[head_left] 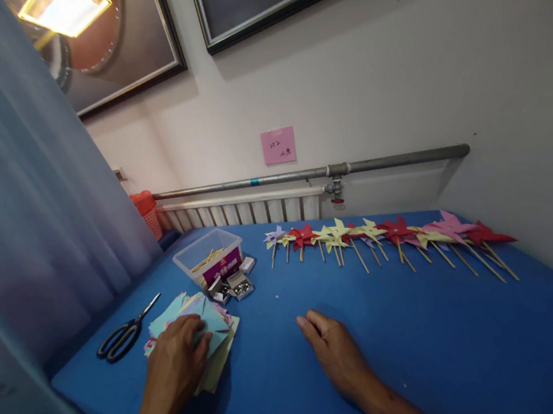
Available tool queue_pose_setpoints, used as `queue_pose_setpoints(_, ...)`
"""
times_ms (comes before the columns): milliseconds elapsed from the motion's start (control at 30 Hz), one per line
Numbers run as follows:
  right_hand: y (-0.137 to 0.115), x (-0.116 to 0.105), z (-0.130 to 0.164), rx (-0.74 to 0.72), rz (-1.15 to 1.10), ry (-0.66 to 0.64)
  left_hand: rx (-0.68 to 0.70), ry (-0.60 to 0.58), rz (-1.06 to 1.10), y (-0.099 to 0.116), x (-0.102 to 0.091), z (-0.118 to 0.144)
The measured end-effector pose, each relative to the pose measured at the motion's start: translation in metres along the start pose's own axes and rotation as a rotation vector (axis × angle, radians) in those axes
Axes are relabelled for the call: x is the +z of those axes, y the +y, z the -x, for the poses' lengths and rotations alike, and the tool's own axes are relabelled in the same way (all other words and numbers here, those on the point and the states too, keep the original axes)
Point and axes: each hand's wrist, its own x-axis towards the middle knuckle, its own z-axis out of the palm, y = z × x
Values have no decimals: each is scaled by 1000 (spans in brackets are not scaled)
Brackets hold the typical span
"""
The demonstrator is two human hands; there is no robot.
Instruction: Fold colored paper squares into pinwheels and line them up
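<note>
My left hand (177, 353) rests on a loose pile of coloured paper pieces (214, 319), its fingers bent over the light blue top sheet and the thumb apart from them. Slits show in that blue sheet. My right hand (337, 354) lies on the blue table to the right, with thumb and fingers drawn together; whatever they may hold is hidden. Just beyond the pile are small open boxes of metal pins (240, 285). Black-handled scissors (125, 333) lie left of the paper.
A clear plastic tub (222, 259) holds thin wooden sticks (207, 260). A row of finished paper pinwheels (337, 232) on sticks runs along the back right. Behind the blue table (294, 352) are a metal pipe (402, 159) and a red basket (149, 212). A blue curtain (24, 164) hangs left.
</note>
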Motion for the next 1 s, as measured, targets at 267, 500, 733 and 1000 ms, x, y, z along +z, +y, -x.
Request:
queue_pose_setpoints(267,5,2,-1,-17,-24,-2,34,-148,-140,-1,0,5)
queue_pose_setpoints(500,7,3,-1,-21,-13,-8,-21,-90,-242,-1,2,2)
queue_pose_setpoints(733,8,3,-1,-12,-25,-14,-27,-68,-287,-5,-1,-3)
queue_pose_setpoints(1000,6,2,-1,-12,-26,-16,-67,-27,-261,-4,-7,-6)
